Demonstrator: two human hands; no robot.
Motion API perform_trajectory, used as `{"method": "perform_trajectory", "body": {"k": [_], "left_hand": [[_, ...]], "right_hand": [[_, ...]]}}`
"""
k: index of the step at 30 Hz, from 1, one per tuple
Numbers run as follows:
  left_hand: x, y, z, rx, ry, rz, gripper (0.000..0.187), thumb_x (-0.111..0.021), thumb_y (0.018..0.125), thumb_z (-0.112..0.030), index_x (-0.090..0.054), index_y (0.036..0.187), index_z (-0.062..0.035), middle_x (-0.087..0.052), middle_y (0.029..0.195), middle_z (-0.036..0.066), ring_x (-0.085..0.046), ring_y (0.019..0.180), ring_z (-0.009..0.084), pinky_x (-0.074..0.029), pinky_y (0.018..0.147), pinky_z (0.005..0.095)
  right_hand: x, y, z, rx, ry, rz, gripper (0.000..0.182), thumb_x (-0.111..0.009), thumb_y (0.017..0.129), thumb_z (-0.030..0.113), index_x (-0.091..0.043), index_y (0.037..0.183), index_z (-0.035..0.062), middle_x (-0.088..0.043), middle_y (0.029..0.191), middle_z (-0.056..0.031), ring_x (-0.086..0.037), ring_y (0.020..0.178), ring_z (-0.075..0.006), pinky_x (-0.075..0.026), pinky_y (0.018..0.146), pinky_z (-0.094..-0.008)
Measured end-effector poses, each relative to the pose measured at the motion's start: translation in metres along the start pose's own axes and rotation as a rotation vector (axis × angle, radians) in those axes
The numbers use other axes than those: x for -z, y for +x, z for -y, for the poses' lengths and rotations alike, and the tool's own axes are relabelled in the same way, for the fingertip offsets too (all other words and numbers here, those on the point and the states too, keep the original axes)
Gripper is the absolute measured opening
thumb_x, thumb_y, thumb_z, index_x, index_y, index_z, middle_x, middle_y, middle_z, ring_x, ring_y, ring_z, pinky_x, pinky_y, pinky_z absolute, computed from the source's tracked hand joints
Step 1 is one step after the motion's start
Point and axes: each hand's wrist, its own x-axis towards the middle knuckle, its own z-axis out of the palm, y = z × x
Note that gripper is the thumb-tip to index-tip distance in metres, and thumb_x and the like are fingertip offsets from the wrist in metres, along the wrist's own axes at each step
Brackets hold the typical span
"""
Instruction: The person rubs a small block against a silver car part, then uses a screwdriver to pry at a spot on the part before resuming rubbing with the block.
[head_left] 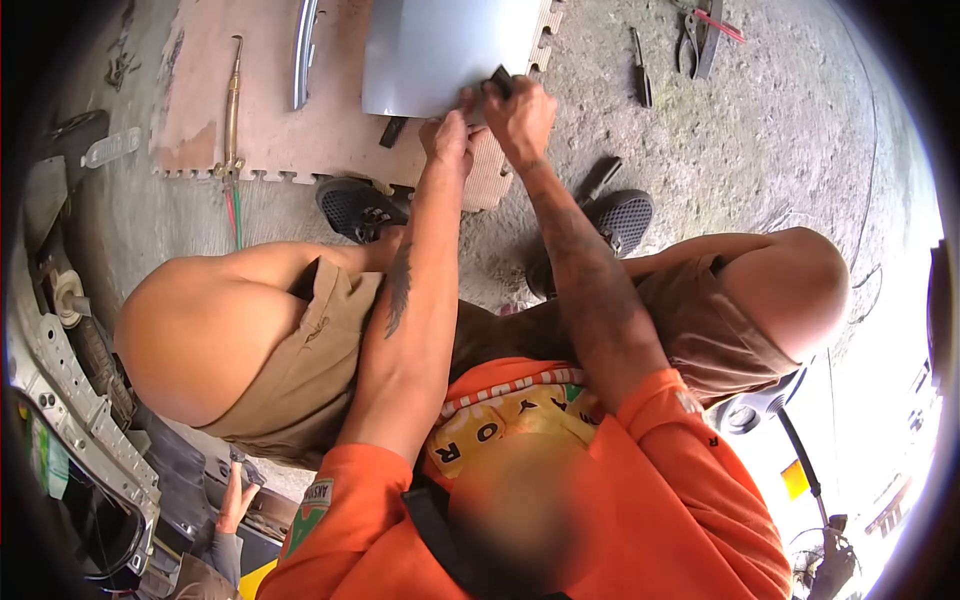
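Observation:
A silver-grey sheet-metal panel (440, 55) lies at the top of the head view on a tan foam mat (270, 120). At the panel's near corner my left hand (449, 140) has its fingers closed on the edge, thumb on top. Close beside it, my right hand (522, 122) is wrapped round a small black bar-like piece (501, 80) that sticks up past the fingers, over the panel's right edge. Most of this piece is hidden in the grip. Another dark strip (393, 131) pokes out from under the near edge.
A brass gas torch (234, 110) with red and green hoses and a curved metal trim strip (303, 55) lie left on the mat. Pliers (689, 45), a screwdriver-like tool (642, 70) and a black-handled tool (600, 178) are on the concrete. Another person's hand (236, 500) shows lower left.

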Motion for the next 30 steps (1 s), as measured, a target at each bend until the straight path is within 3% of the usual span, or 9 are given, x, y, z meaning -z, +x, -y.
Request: {"method": "perform_trajectory", "body": {"k": [1,5,13,19,22,25,27,29,30], "left_hand": [[0.001,0.003,0.003,-0.028,-0.02,0.018,0.029,-0.079,0.088,-0.018,-0.066,0.111,-0.0059,-0.069,0.1,0.009,-0.064,0.076,0.0166,-0.053,0.059,0.0293],[0.017,0.028,0.007,0.027,0.244,0.053,0.028,-0.074,0.092,-0.026,-0.066,0.11,-0.007,-0.067,0.107,0.005,-0.066,0.088,0.0202,-0.061,0.075,0.0394],[0.016,0.031,0.006,0.054,0.255,0.071,0.044,-0.073,0.092,-0.041,-0.064,0.116,-0.0055,-0.064,0.107,0.012,-0.062,0.087,0.0222,-0.061,0.073,0.035],[0.022,0.024,0.008,0.058,0.578,-0.038,0.077,-0.067,0.08,-0.074,-0.063,0.119,-0.0078,-0.064,0.09,0.012,-0.065,0.067,0.0246,-0.058,0.062,0.0441],[0.007,-0.016,-0.007,0.227,0.748,-0.146,0.064,-0.071,0.086,-0.059,-0.064,0.115,-0.0016,-0.068,0.092,0.014,-0.065,0.058,0.0246,-0.052,0.048,0.0398],[0.005,-0.033,0.001,0.008,0.962,-0.14,0.055,-0.067,0.091,-0.051,-0.066,0.104,0.002,-0.068,0.081,0.013,-0.064,0.055,0.0247,-0.052,0.049,0.0394],[0.01,-0.041,0.016,-0.282,1.106,-0.044,0.046,-0.062,0.094,-0.044,-0.07,0.09,0.0016,-0.072,0.083,0.017,-0.068,0.062,0.0232,-0.055,0.061,0.0368],[0.01,-0.062,0.027,-0.566,1.351,-0.029,0.036,-0.064,0.087,-0.038,-0.073,0.094,-0.0037,-0.073,0.096,0.022,-0.071,0.091,0.0375,-0.055,0.083,0.0456],[0.016,-0.061,0.036,-0.448,1.345,-0.014,0.034,-0.063,0.084,-0.035,-0.073,0.097,-0.0053,-0.072,0.103,0.023,-0.066,0.102,0.0437,-0.052,0.091,0.0489]], "right_hand": [[-0.002,0.006,0.0,0.061,-0.052,-0.07,0.028,-0.073,0.081,0.026,-0.069,0.078,-0.0021,-0.069,0.073,-0.0243,-0.069,0.066,-0.0413,-0.055,0.065,-0.0446],[0.006,-0.024,-0.008,-0.096,0.012,-0.023,0.027,-0.074,0.079,0.025,-0.071,0.082,-0.0011,-0.07,0.075,-0.0247,-0.07,0.072,-0.0437,-0.055,0.069,-0.046],[0.017,-0.016,-0.026,0.085,-0.113,-0.008,0.022,-0.071,0.083,0.022,-0.068,0.079,0.0011,-0.068,0.077,-0.0238,-0.066,0.076,-0.0452,-0.05,0.074,-0.0518],[0.068,-0.014,-0.005,-0.233,0.053,-0.275,0.025,-0.068,0.086,0.024,-0.064,0.083,-0.0005,-0.068,0.082,-0.0286,-0.066,0.081,-0.049,-0.052,0.075,-0.0533],[0.078,-0.002,-0.007,-0.303,0.189,-0.373,0.026,-0.066,0.087,0.024,-0.064,0.088,-0.0014,-0.068,0.086,-0.0307,-0.066,0.085,-0.0505,-0.051,0.077,-0.054],[0.079,-0.008,-0.019,-0.218,0.087,-0.287,0.025,-0.06,0.09,0.024,-0.062,0.099,-0.0002,-0.067,0.088,-0.0322,-0.064,0.089,-0.0528,-0.051,0.077,-0.0552],[0.076,-0.021,-0.041,-0.212,0.119,-0.101,0.027,-0.058,0.091,0.026,-0.061,0.101,0.0006,-0.066,0.093,-0.032,-0.063,0.092,-0.0534,-0.05,0.082,-0.0557],[0.068,-0.039,-0.054,-0.34,0.142,-0.03,0.029,-0.053,0.092,0.028,-0.062,0.106,0.0046,-0.067,0.102,-0.0303,-0.062,0.1,-0.0519,-0.05,0.087,-0.0554],[0.06,-0.047,-0.06,-0.424,0.16,-0.002,0.03,-0.054,0.093,0.028,-0.063,0.109,0.0039,-0.068,0.103,-0.0299,-0.063,0.102,-0.0515,-0.05,0.088,-0.0547]]}}
